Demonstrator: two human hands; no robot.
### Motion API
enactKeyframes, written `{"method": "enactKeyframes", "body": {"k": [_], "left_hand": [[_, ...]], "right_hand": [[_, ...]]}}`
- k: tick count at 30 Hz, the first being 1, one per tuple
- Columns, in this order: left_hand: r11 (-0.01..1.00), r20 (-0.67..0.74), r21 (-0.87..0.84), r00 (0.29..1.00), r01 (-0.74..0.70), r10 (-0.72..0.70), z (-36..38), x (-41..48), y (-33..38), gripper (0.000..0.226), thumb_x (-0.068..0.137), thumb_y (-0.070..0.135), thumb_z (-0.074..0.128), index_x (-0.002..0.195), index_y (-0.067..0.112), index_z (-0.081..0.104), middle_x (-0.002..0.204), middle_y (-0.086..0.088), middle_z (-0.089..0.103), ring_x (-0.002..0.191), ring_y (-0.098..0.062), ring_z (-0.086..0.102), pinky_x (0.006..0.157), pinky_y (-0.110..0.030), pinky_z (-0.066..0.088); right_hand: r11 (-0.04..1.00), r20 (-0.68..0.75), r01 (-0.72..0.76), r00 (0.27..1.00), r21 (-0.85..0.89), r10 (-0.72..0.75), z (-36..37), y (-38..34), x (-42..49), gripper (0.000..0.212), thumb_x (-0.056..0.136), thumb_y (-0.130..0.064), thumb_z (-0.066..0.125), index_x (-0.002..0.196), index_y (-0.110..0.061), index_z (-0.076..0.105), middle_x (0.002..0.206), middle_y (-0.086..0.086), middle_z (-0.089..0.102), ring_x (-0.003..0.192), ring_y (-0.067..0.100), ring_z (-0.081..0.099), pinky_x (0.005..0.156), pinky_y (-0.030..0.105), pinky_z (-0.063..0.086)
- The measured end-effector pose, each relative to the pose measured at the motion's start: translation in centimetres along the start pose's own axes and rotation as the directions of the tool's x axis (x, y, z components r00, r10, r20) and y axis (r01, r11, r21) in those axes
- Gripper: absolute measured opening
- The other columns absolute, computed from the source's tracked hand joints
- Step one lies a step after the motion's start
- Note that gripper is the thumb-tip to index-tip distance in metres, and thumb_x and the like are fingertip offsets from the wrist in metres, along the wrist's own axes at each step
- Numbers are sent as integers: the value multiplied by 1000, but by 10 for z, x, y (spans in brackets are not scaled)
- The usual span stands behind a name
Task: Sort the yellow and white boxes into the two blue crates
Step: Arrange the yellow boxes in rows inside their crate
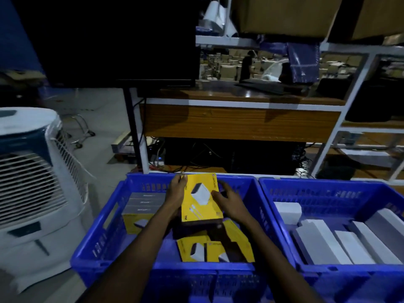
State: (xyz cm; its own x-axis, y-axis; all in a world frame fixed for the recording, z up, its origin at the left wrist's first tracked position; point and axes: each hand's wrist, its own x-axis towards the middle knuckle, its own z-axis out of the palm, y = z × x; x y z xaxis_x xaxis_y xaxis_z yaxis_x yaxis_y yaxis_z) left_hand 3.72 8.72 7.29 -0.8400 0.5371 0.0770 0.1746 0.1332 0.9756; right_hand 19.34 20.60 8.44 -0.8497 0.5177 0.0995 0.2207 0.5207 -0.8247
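Note:
A yellow box (200,199) with a charger picture hangs over the left blue crate (102,232). My left hand (176,193) grips its left edge, fingers curled over the top corner. At the box's right edge my right hand (227,202) touches it with loosely bent fingers. More yellow boxes (196,248) lie flat in the crate below, and several stand on edge at its back left (142,206). In the right blue crate (282,217) lie several white boxes (328,243).
A white and blue air cooler (32,182) stands left of the crates. Behind them is a wooden desk (240,121) with cables underneath, and white shelving (354,106) at the right. A person stands far back.

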Motion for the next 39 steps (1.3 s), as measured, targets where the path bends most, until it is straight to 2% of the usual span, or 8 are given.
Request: {"method": "enactKeyframes", "body": {"k": [3,9,14,19,27,32,34,39], "left_hand": [[1000,-151,0,988,-2,2,-29,0,-7,30,104,21,44,74,19,42,65,-5,35,62,-22,36,62,-36,26],[992,-207,12,971,125,-120,-56,-18,-31,15,88,16,68,95,20,56,94,-4,59,86,-24,57,70,-32,41],[952,-57,303,998,44,-28,-54,-27,-30,41,66,31,63,106,25,59,105,-5,61,91,-23,59,73,-39,50],[781,61,622,998,-55,22,-54,-32,-33,57,60,47,58,113,26,60,108,0,58,98,-23,56,87,-41,48],[691,175,697,980,-194,99,-51,-29,-41,41,66,42,74,100,29,55,101,4,58,95,-20,57,89,-40,45],[507,223,837,974,-204,24,-46,-24,-50,51,73,39,71,119,23,55,125,-8,52,115,-30,51,95,-42,41],[540,224,819,974,-197,16,-46,-23,-52,51,74,32,72,121,20,55,132,-14,48,116,-34,51,95,-42,45],[634,232,760,971,-145,-55,-46,-22,-54,45,73,16,74,116,17,58,104,-10,64,96,-30,64,76,-35,53]], "right_hand": [[989,178,-126,978,78,111,20,-19,18,42,99,-34,51,138,-19,45,129,6,58,104,22,59,81,31,44],[995,200,-99,975,-25,102,42,-6,34,36,89,-34,68,120,-17,61,112,6,68,89,18,66,77,36,55],[981,238,5,970,-196,42,41,14,35,34,84,-38,73,107,-17,60,99,5,67,84,21,63,76,45,54],[956,232,25,972,-292,45,43,18,37,40,78,-24,80,110,-15,57,103,3,63,90,16,57,72,30,45],[940,239,19,969,-341,67,45,26,37,50,74,0,72,120,-12,55,122,5,61,113,21,57,86,26,47],[910,279,58,958,-411,65,48,33,37,50,78,2,69,126,-11,58,130,10,60,122,25,55,98,32,46],[903,291,72,955,-423,61,49,35,38,50,80,2,68,128,-12,59,133,8,59,124,24,54,102,31,44],[875,357,87,928,-476,102,51,39,42,54,82,-5,72,133,-14,55,129,12,59,120,27,56,100,33,47]]}}
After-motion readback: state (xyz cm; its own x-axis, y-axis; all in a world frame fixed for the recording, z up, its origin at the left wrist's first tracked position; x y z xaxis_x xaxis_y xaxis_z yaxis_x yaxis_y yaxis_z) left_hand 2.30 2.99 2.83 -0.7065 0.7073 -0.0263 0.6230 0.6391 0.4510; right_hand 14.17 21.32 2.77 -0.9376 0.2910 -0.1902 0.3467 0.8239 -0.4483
